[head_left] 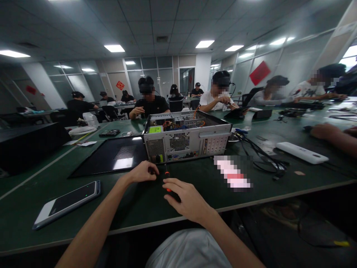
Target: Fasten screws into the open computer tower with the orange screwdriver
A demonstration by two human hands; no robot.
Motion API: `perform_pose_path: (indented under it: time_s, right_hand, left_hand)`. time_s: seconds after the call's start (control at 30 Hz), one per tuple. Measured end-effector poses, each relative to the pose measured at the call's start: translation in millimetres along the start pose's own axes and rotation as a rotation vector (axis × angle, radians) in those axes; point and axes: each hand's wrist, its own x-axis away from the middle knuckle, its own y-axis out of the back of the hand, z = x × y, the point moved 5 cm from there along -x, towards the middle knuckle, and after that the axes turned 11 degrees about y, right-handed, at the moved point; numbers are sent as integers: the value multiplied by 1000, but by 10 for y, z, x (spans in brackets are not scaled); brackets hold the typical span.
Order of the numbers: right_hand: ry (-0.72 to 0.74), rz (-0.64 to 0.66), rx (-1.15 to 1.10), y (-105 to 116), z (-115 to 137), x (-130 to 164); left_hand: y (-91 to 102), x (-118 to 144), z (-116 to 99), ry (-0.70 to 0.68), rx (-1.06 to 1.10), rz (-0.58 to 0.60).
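On table edge, near body: both hands, close together.
Right hand (187, 199): fingers curled over screwdriver (167, 181), gripping dark handle; red part and thin shaft pointing toward case.
Left hand (144, 172): closed loosely, fingertips just beside shaft; hold on anything, cannot tell.
Computer case (187, 138): open on top, lying just behind both hands, rear side facing.
Side panel (111, 155): black, flat, left of case.
Phone (67, 203): further left, near table (139, 208) edge.

Bare forearms, light grey garment.
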Motion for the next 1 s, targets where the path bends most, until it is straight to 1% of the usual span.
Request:
perform_pose_path:
  time_s: [0.1, 0.23, 0.3, 0.43, 0.57, 0.73, 0.93, 1.0]
  right_hand:
    - [-15, 7, 43, -15, -32, 4]
    - [-101, -14, 100, -1, -79, 14]
    - [-116, -16, 104, -6, -89, 19]
    - [-23, -25, 76, -36, -57, 20]
    - [37, 6, 47, -61, -17, 12]
    - [42, 3, 30, -29, 21, -3]
    - [7, 2, 139, 8, -1, -10]
    - [-15, -7, 123, 19, -11, -13]
  left_hand:
    - [-10, -3, 17, 11, -1, 15]
    - [-27, -26, 55, 1, -7, 22]
    - [-25, -37, 65, -2, -14, 10]
    - [-7, -38, 53, 17, -33, -13]
    - [16, -21, 21, 33, -44, -31]
    - [22, -11, 10, 19, -26, -39]
    - [25, -16, 23, 38, -45, -49]
    - [25, -20, 29, 30, -49, -49]
